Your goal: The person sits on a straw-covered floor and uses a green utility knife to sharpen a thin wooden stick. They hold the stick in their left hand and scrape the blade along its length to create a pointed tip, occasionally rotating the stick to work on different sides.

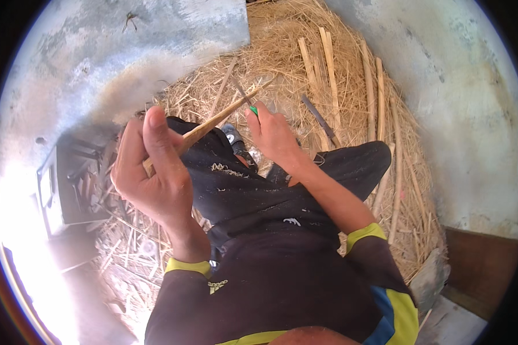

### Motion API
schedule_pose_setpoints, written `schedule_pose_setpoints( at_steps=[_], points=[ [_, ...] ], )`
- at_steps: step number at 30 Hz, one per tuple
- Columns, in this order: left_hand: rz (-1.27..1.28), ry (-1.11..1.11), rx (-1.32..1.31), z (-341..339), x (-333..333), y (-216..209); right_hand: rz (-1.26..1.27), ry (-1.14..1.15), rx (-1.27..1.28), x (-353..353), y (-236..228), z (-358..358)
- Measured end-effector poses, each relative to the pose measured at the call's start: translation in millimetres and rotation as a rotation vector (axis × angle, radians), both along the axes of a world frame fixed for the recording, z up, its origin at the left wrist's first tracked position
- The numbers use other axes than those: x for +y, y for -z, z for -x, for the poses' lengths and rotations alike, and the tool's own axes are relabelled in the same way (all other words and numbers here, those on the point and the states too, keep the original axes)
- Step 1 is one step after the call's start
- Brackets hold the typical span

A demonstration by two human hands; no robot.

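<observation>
Btwn grey walls (pixel 466 126), strawy floor (pixel 351 75) under L hand (pixel 158 172) w/ wood strip (pixel 213 122).

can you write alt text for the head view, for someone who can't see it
A person's left hand holds a pale, wood-like strip, while the right hand holds a green-handled knife near the strip's far end. Straw-coloured shavings and more pale strips lie around on the floor, with a dark flat blade right of the knife.

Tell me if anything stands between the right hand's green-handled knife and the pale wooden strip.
Nothing visible does: in this view, the green-handled knife in the right hand crosses the pale wooden strip held by the left hand.
</observation>
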State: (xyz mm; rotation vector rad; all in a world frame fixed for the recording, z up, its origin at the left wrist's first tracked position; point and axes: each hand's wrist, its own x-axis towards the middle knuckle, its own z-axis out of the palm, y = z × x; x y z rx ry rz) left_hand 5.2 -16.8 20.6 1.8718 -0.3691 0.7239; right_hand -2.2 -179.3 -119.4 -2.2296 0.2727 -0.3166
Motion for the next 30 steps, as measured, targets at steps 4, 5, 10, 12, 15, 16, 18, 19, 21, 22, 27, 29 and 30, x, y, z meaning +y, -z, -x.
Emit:
schedule_pose_setpoints(
  at_steps=[4,5,10,12,15,16,18,19,21,22,27,29,30],
  points=[
    [0.003,0.038,0.001,-9,5,-1,0.111,0.099,0.068,-30,32,-8],
    [0.010,0.050,-0.016,-10,4,-1,0.099,0.073,0.077,-33,32,-13],
    [-0.031,0.179,-0.107,0,11,7,-0.381,-0.091,0.007,2,-15,28],
    [-0.075,0.248,-0.195,5,16,16,-0.431,-0.194,-0.053,16,-40,51],
    [-0.052,0.229,-0.076,21,23,22,-0.567,-0.313,-0.055,27,-29,73],
    [0.000,0.177,-0.037,25,23,30,-0.607,-0.354,-0.035,28,-23,78],
    [0.030,0.099,-0.060,29,20,33,-0.696,-0.340,0.059,30,-19,82],
    [0.051,0.056,-0.074,30,18,35,-0.736,-0.338,0.107,30,-17,82],
    [0.073,0.046,-0.082,30,15,41,-0.490,-0.291,-0.016,32,-17,83],
    [0.054,0.057,-0.069,33,16,41,-0.363,-0.269,-0.073,34,-17,82],
    [0.178,-0.032,-0.019,29,9,40,-0.119,-0.118,-0.112,30,0,64],
    [0.075,-0.103,0.089,34,11,34,-0.058,-0.110,-0.115,29,-2,63],
    [0.056,-0.103,0.054,36,10,37,-0.066,-0.145,-0.126,35,-18,68]
  ],
)
